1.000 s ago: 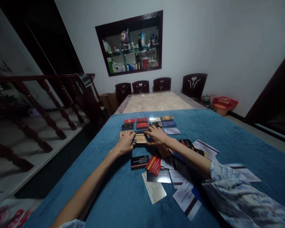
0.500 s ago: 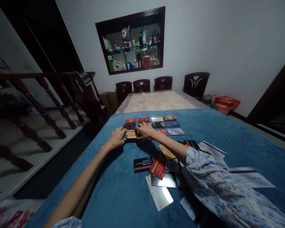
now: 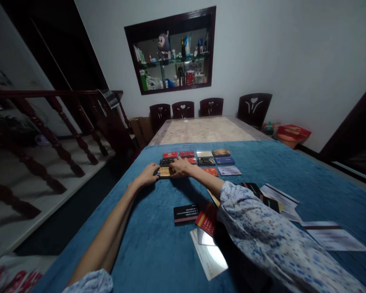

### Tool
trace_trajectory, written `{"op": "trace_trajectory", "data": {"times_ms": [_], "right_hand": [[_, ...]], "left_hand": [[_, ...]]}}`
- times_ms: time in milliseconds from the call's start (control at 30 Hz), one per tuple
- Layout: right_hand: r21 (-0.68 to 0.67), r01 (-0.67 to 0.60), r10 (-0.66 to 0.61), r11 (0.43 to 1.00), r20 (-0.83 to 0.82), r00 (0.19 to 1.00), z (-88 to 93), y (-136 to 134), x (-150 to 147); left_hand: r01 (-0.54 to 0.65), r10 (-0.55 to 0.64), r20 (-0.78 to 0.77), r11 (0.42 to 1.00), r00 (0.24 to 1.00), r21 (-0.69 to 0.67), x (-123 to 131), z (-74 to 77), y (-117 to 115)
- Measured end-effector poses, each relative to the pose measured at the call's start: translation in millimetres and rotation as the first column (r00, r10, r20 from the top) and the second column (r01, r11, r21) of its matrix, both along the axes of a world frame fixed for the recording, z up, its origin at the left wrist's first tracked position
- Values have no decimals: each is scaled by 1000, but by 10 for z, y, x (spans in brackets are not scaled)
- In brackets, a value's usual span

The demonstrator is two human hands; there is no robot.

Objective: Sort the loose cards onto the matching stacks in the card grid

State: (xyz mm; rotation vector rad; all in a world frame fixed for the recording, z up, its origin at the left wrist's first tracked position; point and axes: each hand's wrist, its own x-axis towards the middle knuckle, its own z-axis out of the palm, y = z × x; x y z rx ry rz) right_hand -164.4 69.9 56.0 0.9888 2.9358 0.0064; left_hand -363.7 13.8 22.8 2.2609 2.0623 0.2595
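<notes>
- A gold card lies between the two hands, on the blue cloth.
- The left hand is curled, almost closed, with its fingers on the card's left end.
- The right hand is bent over the card's right end, fingers drawn in close, so the two hands hold it between them; how firmly, I cannot tell.
- Just beyond the hands is a black card stack, with a red card stack behind it.
- To the right of the right hand lie an orange-red card and a pale card, side by side; behind these are a black-and-gold card and a blue card stack.
- Nearer the wearer than the hands are a black striped card, a red card with a yellow band and a cream card.
- The patterned right sleeve hides part of the scattered cards.
- Far beyond the hands, the bare end of the surface reaches toward dark chairs.
</notes>
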Motion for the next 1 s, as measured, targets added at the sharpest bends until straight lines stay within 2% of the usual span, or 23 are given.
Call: {"op": "trace_trajectory", "data": {"times_ms": [233, 533, 767, 1000], "right_hand": [[-38, 2, -1, 999, 9, 1000, -59, 53, -46], [-15, 10, -10, 1000, 35, 999, -50, 28, -78], [-31, 53, -52, 998, 43, 998, -75, 53, -145], [-41, 33, -31, 999, 52, 998, -53, 35, -149]], "left_hand": [[31, -31, 32, 1000, 999, -1, -49, -90, 31], [47, -49, 64, 999, 997, 21, -112, -162, 52], [56, -58, 89, 998, 994, 21, -127, -169, 58], [59, -59, 60, 998, 996, 14, -101, -160, 56]]}}
